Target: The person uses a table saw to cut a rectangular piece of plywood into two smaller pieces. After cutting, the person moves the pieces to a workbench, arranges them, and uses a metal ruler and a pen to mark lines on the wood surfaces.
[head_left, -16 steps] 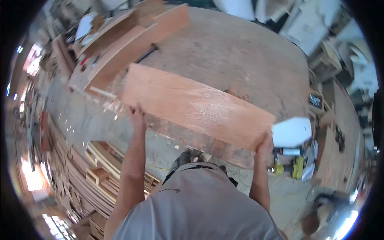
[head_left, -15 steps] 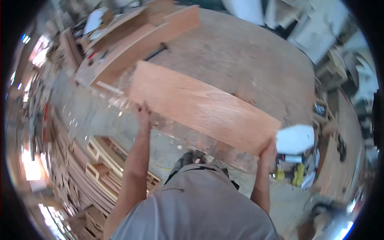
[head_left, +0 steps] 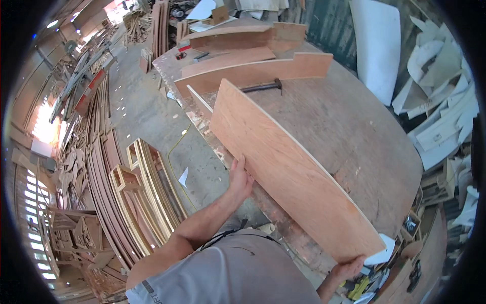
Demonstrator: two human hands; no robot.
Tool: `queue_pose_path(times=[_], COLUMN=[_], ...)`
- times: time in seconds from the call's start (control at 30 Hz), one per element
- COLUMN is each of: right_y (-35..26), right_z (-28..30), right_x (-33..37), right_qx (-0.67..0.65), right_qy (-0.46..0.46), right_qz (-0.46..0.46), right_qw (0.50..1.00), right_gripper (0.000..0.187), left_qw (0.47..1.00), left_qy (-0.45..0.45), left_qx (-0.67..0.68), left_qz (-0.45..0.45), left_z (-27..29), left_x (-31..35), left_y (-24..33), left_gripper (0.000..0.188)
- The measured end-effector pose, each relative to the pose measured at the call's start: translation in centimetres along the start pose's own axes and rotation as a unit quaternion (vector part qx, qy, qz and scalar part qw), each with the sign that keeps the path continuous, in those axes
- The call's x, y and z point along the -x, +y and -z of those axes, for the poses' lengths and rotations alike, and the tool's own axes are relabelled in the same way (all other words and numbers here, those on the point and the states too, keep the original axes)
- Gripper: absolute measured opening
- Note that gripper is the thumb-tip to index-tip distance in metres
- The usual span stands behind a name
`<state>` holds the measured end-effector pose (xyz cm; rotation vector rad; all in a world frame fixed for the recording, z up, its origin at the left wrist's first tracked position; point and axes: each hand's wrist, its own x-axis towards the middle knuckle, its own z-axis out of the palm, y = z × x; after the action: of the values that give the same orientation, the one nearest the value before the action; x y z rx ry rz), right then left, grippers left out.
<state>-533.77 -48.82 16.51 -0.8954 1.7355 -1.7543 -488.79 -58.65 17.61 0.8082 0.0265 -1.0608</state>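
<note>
A long plywood board (head_left: 288, 177) slants from the upper left to the lower right in front of me, tipped so its far edge shows. My left hand (head_left: 241, 178) grips its near edge around the middle, thumb on the upper face. At the board's lower right corner, my right hand (head_left: 348, 268) is closed around the edge. Beneath it spreads a big wooden worktable (head_left: 364, 137). Just past the board's far left end lies a hammer (head_left: 263, 87) on the tabletop, beside a notched plywood panel (head_left: 253, 71) standing on edge.
Another upright panel (head_left: 228, 40) stands at the table's far side. Slatted wooden frames (head_left: 152, 187) and stacked long boards (head_left: 109, 202) lie on the floor at left. White sheet offcuts (head_left: 440, 116) lean at the right. Tools (head_left: 362, 289) sit by my right hand.
My view has turned, so the table and board appear rotated clockwise. The board tips more steeply on its edge. My left hand sits nearer its middle; both hands still hold it.
</note>
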Motion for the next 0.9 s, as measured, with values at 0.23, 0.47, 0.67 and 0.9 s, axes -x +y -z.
queue_pose_path(times=[0.23, 0.47, 0.67, 0.9], right_y=[-4.0, 0.1, -2.2, -7.8], right_z=[-17.0, -28.2, -39.6, -53.6], right_x=[10.5, 20.8, 25.2, 28.1], right_qx=[-0.346, -0.017, -0.049, 0.002], right_qy=[-0.083, -0.427, -0.428, -0.482], right_qz=[-0.085, 0.049, 0.048, 0.129], right_qw=[0.931, 0.903, 0.901, 0.866], right_gripper=[0.062, 0.021, 0.014, 0.012], left_qw=[0.988, 0.979, 0.89, 0.722], left_qy=[-0.13, -0.036, 0.015, 0.05], left_qx=[0.051, -0.029, -0.217, -0.49], left_qz=[-0.06, -0.199, -0.401, -0.486], left_z=[-5.0, 4.7, 10.9, 15.8], left_x=[-1.4, -13.3, -15.1, -19.7], left_y=[10.5, 31.7, 53.0, 63.4], left_gripper=[0.047, 0.06, 0.049, 0.035])
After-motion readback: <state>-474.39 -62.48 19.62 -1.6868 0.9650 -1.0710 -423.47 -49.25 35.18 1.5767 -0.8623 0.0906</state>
